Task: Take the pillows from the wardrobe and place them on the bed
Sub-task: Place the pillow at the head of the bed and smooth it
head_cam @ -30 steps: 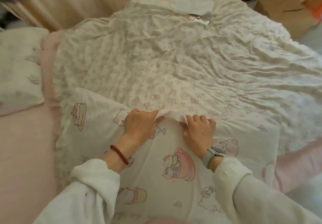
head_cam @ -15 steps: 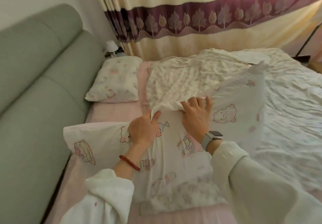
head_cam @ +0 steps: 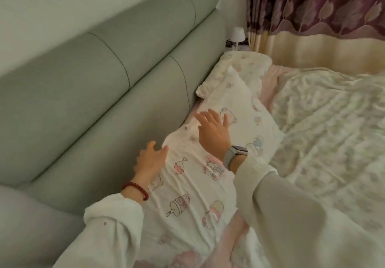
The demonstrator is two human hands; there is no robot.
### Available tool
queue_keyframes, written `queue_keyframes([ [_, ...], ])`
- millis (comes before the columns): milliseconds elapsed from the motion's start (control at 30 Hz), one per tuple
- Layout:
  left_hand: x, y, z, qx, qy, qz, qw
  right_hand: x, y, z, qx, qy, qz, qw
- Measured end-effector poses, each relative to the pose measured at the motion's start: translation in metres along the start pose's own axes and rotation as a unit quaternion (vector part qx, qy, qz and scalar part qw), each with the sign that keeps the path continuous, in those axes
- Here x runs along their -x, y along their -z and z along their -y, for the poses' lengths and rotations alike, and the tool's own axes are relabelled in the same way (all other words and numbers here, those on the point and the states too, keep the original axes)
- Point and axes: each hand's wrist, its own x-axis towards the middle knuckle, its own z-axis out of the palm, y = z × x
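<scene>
Pillow (head_cam: 200,184) lies on the bed (head_cam: 333,142) along the headboard (head_cam: 104,101), overlapping a second pillow (head_cam: 245,67); our left hand (head_cam: 151,159) and right hand (head_cam: 213,132) spread loose over it, gripping nothing. We judge placement nearly done; next, pat it straight

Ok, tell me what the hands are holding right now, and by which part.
Nothing is held. The left hand and right hand are both open, fingers spread, over the cartoon-print pillow lying beside the headboard.
</scene>
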Motion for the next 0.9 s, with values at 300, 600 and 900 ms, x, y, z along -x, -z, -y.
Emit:
queue_keyframes([
  [300, -0.063, -0.048, 0.049, -0.103, -0.011, 0.056, 0.993, 0.050, -0.114, -0.062, -0.091, -0.277, 0.190, 0.937],
  [600, -0.156, -0.109, 0.092, -0.087, -0.079, 0.146, 0.982, 0.087, -0.177, -0.077, -0.193, -0.497, 0.097, 0.840],
  [900, -0.242, -0.137, 0.121, 0.047, -0.019, 0.221, 0.974, 0.064, -0.216, -0.099, -0.231, -0.580, -0.055, 0.779],
])
